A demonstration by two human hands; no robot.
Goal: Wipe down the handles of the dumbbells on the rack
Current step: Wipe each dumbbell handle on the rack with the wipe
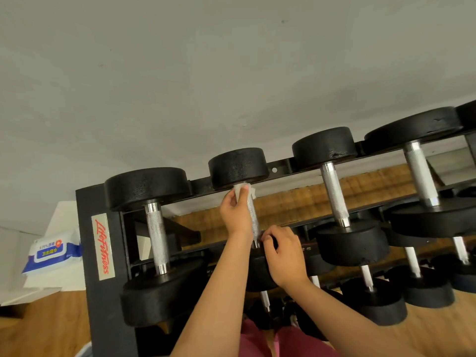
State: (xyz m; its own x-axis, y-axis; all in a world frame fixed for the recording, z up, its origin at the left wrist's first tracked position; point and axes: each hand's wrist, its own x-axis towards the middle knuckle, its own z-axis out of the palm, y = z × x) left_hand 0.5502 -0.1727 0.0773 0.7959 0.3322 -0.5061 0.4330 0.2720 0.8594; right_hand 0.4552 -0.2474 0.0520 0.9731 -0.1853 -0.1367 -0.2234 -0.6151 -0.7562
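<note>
The left hand point(235, 210) pinched a white wipe point(240, 189) against the far end of a knurled handle point(253, 220), its fingers point(228, 202) curled narrow around cloth and bar, just under the dumbbell's far head point(238, 166). This was the second dumbbell from the left end of the rack point(98, 292), lying across the top tier. The right hand point(283, 256) sat at the near end of the same handle, its fingers point(270, 238) bent tight; whether they gripped the bar or the near head could not be told. Four dumbbells lay whole on the top tier, side by side and apart, and a fifth was cut off at the right edge. Three of their steel handles were bare; only one wipe was in use. More dumbbells sat on the tier below, partly hidden, so their count was unclear. One blue and white pack point(52, 251) of wipes lay just beyond the rack's left end.
</note>
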